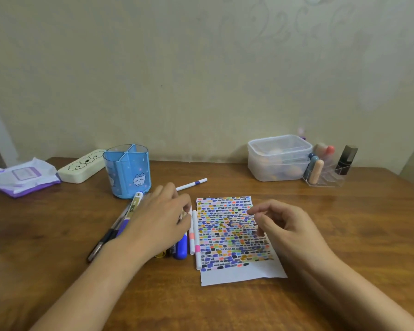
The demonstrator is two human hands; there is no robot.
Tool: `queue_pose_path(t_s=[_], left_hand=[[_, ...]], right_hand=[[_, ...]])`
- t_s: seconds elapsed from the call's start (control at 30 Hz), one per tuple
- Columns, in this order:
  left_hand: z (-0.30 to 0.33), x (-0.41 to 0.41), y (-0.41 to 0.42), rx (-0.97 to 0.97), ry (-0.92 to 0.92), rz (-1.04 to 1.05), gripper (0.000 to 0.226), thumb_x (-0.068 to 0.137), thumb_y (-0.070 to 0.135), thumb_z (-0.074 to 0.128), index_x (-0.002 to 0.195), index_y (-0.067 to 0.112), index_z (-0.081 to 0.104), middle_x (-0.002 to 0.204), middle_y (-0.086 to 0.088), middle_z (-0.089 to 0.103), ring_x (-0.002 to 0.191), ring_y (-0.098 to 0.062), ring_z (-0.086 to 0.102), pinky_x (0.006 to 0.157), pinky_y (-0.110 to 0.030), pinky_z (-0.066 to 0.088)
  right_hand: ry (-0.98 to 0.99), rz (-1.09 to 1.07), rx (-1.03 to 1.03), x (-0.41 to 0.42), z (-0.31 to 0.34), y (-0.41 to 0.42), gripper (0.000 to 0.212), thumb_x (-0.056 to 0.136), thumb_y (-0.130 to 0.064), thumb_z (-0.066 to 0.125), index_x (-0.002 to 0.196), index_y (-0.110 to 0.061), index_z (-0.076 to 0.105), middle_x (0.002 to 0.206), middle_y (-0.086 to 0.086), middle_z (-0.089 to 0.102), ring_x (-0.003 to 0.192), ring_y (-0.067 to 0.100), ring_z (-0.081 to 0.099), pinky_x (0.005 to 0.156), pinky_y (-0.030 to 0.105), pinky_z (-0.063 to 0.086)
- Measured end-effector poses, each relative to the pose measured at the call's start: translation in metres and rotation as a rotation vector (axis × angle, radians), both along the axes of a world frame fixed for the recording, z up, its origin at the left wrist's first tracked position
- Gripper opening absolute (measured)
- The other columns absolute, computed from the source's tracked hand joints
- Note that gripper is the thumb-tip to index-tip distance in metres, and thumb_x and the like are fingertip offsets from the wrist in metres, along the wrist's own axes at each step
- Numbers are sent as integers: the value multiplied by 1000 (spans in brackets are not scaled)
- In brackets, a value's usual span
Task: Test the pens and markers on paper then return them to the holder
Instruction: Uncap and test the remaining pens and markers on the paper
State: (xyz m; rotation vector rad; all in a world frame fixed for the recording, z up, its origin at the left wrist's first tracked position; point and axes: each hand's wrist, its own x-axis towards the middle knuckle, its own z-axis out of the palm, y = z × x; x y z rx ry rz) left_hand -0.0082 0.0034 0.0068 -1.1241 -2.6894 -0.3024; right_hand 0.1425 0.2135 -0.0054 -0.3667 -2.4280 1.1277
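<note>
A blue cat-print pen holder (127,170) stands empty at the back left of the wooden table (344,223). The paper (237,275) is covered with colour swatches. Between them lies a pile of pens: black pens (104,238), a yellow-green marker (136,201), a blue-capped marker (182,248) and white pink-banded markers (196,235). My left hand (160,218) lies over the pile, its fingertips curled round a patterned pen that is mostly hidden. A white blue-banded marker (193,183) lies just beyond that hand. My right hand (285,225) hovers over the paper, fingers loosely curled, holding nothing.
A cream pencil case (81,167) and a purple wipes pack (25,176) sit at the back left. At the back right are stacked clear plastic boxes (279,158) and a clear organiser with cosmetics (323,173). A wall runs behind the table.
</note>
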Motion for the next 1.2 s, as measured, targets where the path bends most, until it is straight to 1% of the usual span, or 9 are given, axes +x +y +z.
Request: queue_pose_path(t_s=[0.13, 0.23, 0.3, 0.4, 0.57, 0.73, 0.93, 1.1, 1.2], left_hand=[[-6, 3, 4, 3, -32, -104, 28, 99, 48, 45, 124, 40, 53, 117, 14, 43, 110, -6, 37, 86, -24, 32], [-10, 6, 6, -19, -79, -198, 37, 99, 52, 44, 133, 40, 53, 127, 16, 44, 120, -6, 35, 99, -26, 33], [-10, 8, 7, -37, -86, -227, 41, 99, 54, 43, 136, 39, 52, 132, 15, 45, 125, -8, 35, 104, -29, 32], [-10, 9, 7, -34, -101, -245, 43, 100, 53, 42, 138, 37, 51, 137, 14, 46, 128, -9, 35, 107, -31, 31], [-12, 6, 5, -68, -110, -275, 44, 101, 49, 43, 141, 35, 50, 141, 11, 46, 131, -13, 35, 111, -35, 29], [-12, 3, 4, -72, -100, -281, 43, 100, 48, 44, 140, 33, 52, 142, 8, 47, 131, -15, 36, 112, -37, 27], [-14, 2, 4, -75, -91, -287, 41, 100, 46, 45, 138, 31, 54, 139, 6, 49, 129, -17, 38, 112, -38, 28], [-16, 2, 3, -79, -90, -283, 42, 100, 46, 46, 139, 33, 52, 139, 9, 48, 131, -16, 36, 112, -37, 27], [-14, 3, 3, -89, -100, -289, 42, 100, 47, 47, 140, 34, 51, 141, 11, 47, 132, -13, 36, 112, -35, 28]], right_hand=[[-55, 34, 115, -15, 14, -5, 12, 99, -31, 61, 105, -39, 66, 75, -8, 71, 67, -4, 63, 57, 19, 48], [-112, 66, 272, -40, 25, -8, 15, 99, -33, 60, 113, -40, 63, 87, -13, 68, 70, -11, 58, 57, 13, 41], [-109, 86, 384, -67, 27, -8, 20, 99, -31, 59, 117, -35, 67, 96, -16, 69, 73, -6, 59, 64, 11, 39], [-141, 117, 520, -114, 27, -5, 29, 100, -28, 57, 127, -28, 67, 115, -11, 69, 82, 1, 57, 73, 21, 43], [-303, 143, 811, -181, 13, -4, 43, 99, -33, 57, 142, -30, 55, 139, 1, 56, 125, 23, 54, 99, 37, 47], [-320, 151, 920, -208, -1, -12, 44, 100, -21, 52, 143, -30, 53, 140, 1, 57, 128, 26, 48, 102, 37, 42], [-295, 128, 816, -209, -6, -10, 22, 96, -25, 64, 116, -26, 71, 115, -2, 70, 108, 21, 61, 90, 39, 53], [-162, 88, 384, -179, 1, 6, 10, 95, -20, 66, 100, -24, 73, 87, -9, 67, 76, 11, 60, 68, 26, 45], [-116, 118, 12, -140, 13, 10, 10, 98, -15, 63, 103, -11, 71, 75, -5, 64, 65, 10, 58, 62, 24, 48]])
